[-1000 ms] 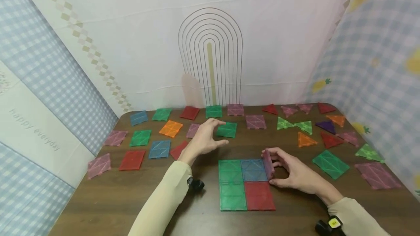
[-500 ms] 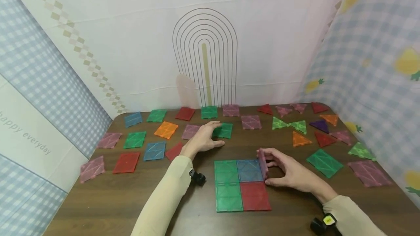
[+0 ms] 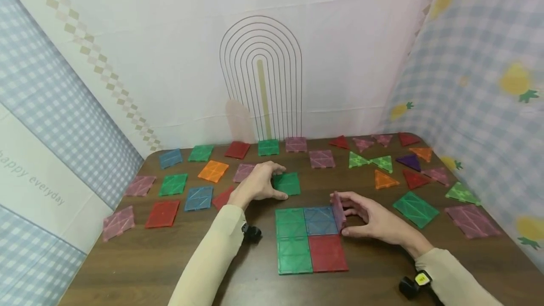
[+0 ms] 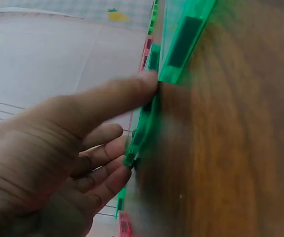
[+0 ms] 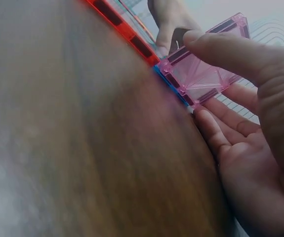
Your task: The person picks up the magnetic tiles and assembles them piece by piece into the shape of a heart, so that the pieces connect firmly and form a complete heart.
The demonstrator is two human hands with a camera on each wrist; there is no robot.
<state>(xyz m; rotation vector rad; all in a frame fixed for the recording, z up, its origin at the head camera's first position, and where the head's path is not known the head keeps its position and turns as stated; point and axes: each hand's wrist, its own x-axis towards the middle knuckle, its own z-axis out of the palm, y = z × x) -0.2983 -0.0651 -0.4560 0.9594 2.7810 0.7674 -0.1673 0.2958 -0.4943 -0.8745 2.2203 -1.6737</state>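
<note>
My left hand holds a green square magnetic tile behind the flat block of tiles. In the left wrist view its thumb lies at one edge of that tile and the fingertips at the opposite edge. My right hand grips a pink square magnetic tile, which stands upright along the right edge of a flat blue tile. That blue tile joins two green tiles and a red tile in a two-by-two block on the table. The thumb presses near the pink tile's front edge, fingers behind.
Loose square tiles, such as an orange one and a red one, lie flat at the back and left. Triangles, including a purple one, lie at the right with a large green tile. A cloth wall stands behind the table.
My left hand has reached down onto the green tile and drawn it slightly nearer the block. The right hand keeps the pink tile upright in place. The head view has shifted a little.
</note>
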